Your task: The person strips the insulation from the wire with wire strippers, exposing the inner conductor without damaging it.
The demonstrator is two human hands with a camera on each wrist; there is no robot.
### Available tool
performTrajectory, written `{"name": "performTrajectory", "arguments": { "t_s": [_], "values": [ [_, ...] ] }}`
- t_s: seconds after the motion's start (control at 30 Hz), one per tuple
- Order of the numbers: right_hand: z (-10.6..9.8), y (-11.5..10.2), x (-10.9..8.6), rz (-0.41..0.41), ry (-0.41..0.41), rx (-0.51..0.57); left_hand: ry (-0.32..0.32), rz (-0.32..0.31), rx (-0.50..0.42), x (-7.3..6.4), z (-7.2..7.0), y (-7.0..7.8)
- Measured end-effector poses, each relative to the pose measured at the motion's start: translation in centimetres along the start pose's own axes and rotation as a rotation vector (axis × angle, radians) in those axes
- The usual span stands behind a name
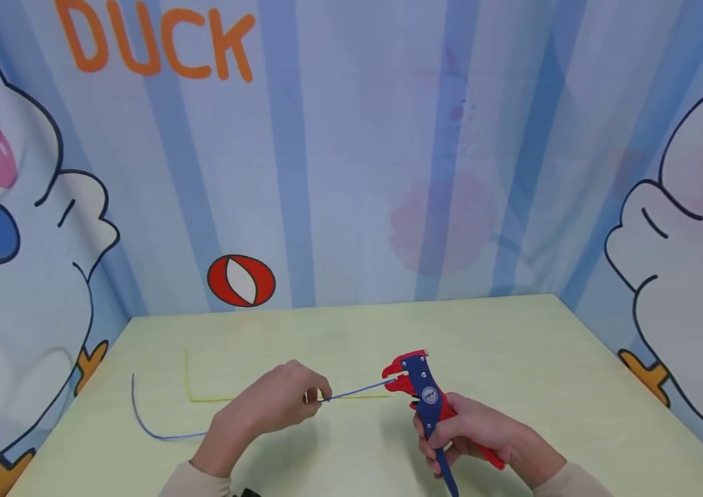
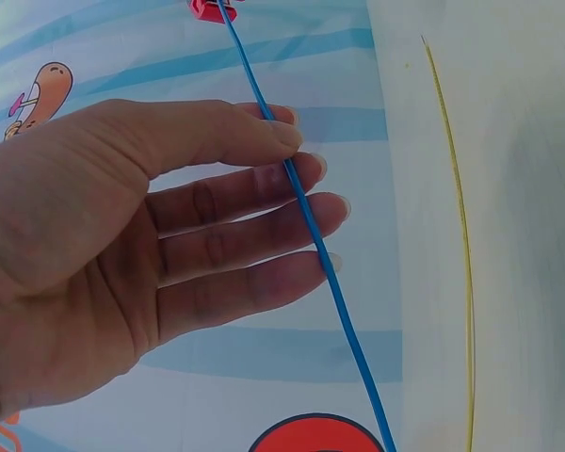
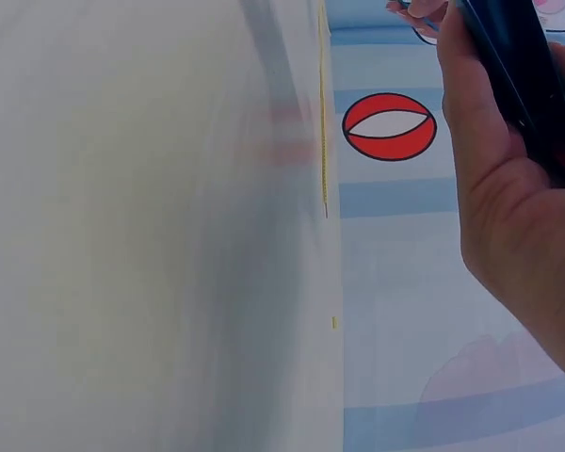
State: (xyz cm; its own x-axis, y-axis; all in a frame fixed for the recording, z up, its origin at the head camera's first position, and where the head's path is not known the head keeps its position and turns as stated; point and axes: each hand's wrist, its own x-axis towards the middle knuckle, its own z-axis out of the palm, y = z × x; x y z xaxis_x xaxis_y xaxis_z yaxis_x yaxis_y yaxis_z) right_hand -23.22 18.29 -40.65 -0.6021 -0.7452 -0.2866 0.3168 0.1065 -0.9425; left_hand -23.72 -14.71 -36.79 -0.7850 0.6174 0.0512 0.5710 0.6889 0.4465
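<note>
My left hand (image 1: 278,400) pinches a thin blue wire (image 2: 349,330) between thumb and forefinger, the other fingers lying behind it in the left wrist view. One end of the wire reaches right, up to the open jaws of a red and blue wire stripper (image 1: 429,395). In the head view, a blue length curves over the table left of my forearm. My right hand (image 1: 478,429) grips the stripper's handles, its head tipped up and left. A yellow wire (image 1: 207,400) lies on the table behind my left hand, with a thin bare tip in the left wrist view.
The pale yellow table (image 1: 512,345) ends against a blue and white striped backdrop (image 1: 351,172) with cartoon ducks on both sides. A tiny yellow piece (image 3: 334,322) lies beyond the yellow wire's tip, near the table's far edge.
</note>
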Motion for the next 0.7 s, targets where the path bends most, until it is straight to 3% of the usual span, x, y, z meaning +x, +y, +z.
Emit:
{"name": "performTrajectory", "arguments": {
  "t_s": [0.47, 0.7],
  "values": [
    [-0.14, 0.15, 0.15, -0.053, 0.013, -0.068, -0.002, 0.01, 0.009, 0.2, -0.11, 0.1],
    [0.09, 0.25, 0.13, -0.06, 0.006, -0.041, -0.013, -0.014, 0.002, 0.06, -0.23, 0.32]
  ]
}}
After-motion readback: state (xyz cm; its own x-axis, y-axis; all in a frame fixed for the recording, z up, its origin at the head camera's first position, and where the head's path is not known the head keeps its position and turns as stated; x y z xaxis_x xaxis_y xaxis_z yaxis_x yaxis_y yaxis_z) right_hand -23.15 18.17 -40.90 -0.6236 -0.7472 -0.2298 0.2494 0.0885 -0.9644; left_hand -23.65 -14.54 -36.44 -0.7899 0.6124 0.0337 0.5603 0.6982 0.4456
